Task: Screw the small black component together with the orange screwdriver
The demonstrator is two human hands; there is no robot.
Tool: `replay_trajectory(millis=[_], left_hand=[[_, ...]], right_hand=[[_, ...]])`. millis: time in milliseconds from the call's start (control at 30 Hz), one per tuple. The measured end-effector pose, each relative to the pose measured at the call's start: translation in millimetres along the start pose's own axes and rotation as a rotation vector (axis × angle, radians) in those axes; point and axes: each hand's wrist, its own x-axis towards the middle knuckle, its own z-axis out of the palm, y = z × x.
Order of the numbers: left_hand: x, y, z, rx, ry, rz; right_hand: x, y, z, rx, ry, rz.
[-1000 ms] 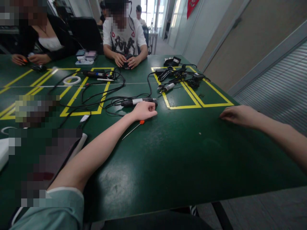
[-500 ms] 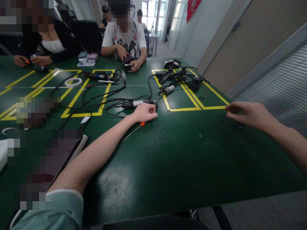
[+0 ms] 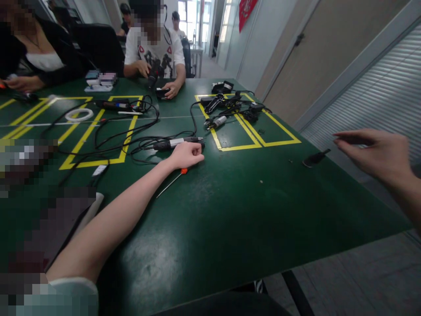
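Observation:
My left hand [image 3: 186,154] rests on the green table [image 3: 230,219] as a closed fist. The orange end of a thin screwdriver [image 3: 183,171] sticks out from under it, and the metal shaft points back along my forearm. Just beyond the fist lies a black corded tool [image 3: 174,142]. My right hand [image 3: 378,153] hovers past the table's right edge, its fingers and thumb pressed together around a thin dark sliver that I cannot make out. A small flat black piece [image 3: 315,158] lies on the table to its left.
Black cables [image 3: 131,131] loop over yellow tape squares [image 3: 98,131]. A pile of black parts and a plug [image 3: 230,105] fills the far right square. Two people sit across the table, one handling a black tool [image 3: 153,74]. A white ring [image 3: 79,115] lies far left.
My right hand has lifted off the table and drawn back to the right, uncovering the flat black piece. My left fist has stayed put. The person opposite has raised a tool.

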Motion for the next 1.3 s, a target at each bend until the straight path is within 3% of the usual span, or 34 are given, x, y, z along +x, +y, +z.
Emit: replay_trajectory(millis=[267,500,767,900,1133,1300], left_hand=[[-1,1,-1.6,0.0,0.007,0.004],[0,0,-0.3,-0.001,0.019,0.025],[0,1,0.4,0.007,0.012,0.013],[0,0,1.3,0.008,0.019,0.015],[0,-1,1.3,0.01,0.024,0.029],[0,-1,1.4,0.01,0.025,0.034]], right_hand=[[-15,12,10,0.006,0.064,0.011],[-3,21,21,-0.168,-0.205,-0.251],[8,17,28,-0.249,-0.435,-0.061],[9,21,30,-0.264,-0.439,-0.072],[12,36,35,-0.198,-0.474,-0.223],[7,39,34,-0.194,-0.385,-0.287]])
